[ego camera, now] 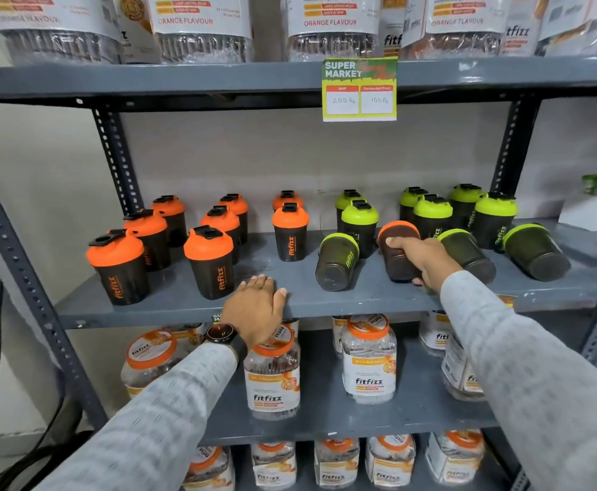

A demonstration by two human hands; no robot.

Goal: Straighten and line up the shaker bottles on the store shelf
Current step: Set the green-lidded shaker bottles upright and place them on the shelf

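Fingers (392, 241) of right hand (422, 258) clasp toppled orange-lidded shaker bottle (398, 251) on shelf (169, 306); left hand (254, 304) flat, ungripping. Probably light, rigid, slick plastic; best gripped mid-body.

Long light-grey sleeves (169, 412) with a fine woven texture on both arms, cuffs reaching the wrists. Round dark-faced watch (220, 333) on a black strap, worn at the left wrist.
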